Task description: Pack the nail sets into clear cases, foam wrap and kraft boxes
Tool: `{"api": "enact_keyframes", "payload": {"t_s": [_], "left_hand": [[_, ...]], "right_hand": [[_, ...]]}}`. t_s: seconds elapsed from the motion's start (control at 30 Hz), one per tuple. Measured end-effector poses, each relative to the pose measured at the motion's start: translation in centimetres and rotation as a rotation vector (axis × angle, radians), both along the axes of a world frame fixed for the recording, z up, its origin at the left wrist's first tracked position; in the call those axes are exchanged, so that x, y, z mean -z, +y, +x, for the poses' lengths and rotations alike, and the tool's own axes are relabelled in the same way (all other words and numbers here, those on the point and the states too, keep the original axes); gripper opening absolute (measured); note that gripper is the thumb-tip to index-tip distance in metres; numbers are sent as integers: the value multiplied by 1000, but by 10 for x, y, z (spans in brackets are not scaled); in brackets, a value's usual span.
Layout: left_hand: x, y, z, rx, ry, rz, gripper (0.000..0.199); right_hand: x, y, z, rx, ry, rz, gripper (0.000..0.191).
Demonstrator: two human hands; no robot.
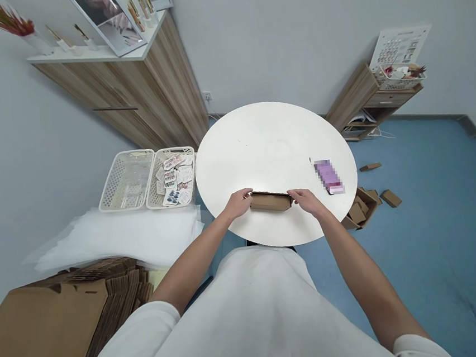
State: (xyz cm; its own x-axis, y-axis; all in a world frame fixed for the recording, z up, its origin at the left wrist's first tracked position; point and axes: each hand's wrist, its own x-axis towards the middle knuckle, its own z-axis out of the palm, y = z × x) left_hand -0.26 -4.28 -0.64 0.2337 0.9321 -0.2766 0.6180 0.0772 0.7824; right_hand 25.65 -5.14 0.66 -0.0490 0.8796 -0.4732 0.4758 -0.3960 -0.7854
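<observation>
A small brown cardboard box (270, 201) stands near the front edge of the round white table (268, 142). My left hand (239, 203) grips its left end, thumb and fingers at the upper corner. At the right end, my right hand (305, 199) pinches the other upper corner. A dark line runs along the box's top edge, and its inside is hidden from me. To the right on the same table lies a purple, blurred-out rectangular item (329, 176), apart from both hands.
Left of the table are two white baskets (126, 181), one with printed cards, and white sheets (117, 235). Flat cardboard blanks (45, 326) are stacked nearer me. On the right floor, a carton (362, 208) holds small boxes. A wooden cabinet (162, 90) stands behind left.
</observation>
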Motion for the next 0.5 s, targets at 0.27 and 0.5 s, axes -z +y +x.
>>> {"api": "enact_keyframes", "payload": {"t_s": [0.27, 0.5], "left_hand": [[-1, 6, -4, -24, -88, -66, 37], [10, 9, -6, -63, -31, -107, 41]], "right_hand": [[-5, -1, -2, 14, 6, -37, 41], [10, -6, 4, -1, -31, -19, 44]]}}
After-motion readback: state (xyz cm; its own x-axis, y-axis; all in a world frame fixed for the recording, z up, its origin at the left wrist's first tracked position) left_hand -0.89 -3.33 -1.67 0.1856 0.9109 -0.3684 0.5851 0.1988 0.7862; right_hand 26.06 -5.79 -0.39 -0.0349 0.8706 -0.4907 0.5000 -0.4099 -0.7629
